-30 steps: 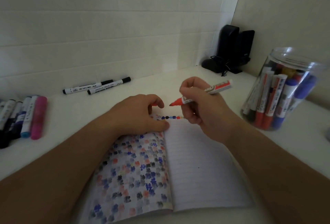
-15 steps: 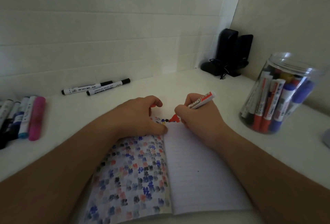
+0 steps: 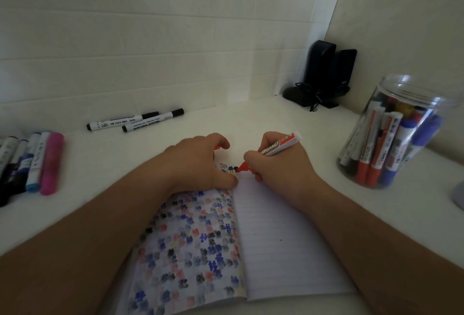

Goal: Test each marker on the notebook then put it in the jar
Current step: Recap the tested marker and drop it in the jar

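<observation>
An open notebook [image 3: 281, 234] lies in front of me; its left page is covered with coloured marks and its right page is lined and mostly blank. My right hand [image 3: 281, 171] grips a red marker [image 3: 278, 147], with the tip touching the top of the right page beside a row of small marks. My left hand [image 3: 198, 161] rests on the notebook's top left corner, its fingers curled round a small red cap [image 3: 218, 147] that is mostly hidden. A clear jar [image 3: 394, 133] with several markers inside stands to the right.
Two black-capped white markers [image 3: 135, 121] lie near the back wall. A row of several markers [image 3: 32, 161], one of them pink, lies at the left edge. Black speakers [image 3: 326, 73] with cables stand in the back corner. A grey object [image 3: 458, 194] shows at the right edge.
My right hand has lowered the red marker from above the page until its tip touches the top line. The left hand has stayed on the notebook.
</observation>
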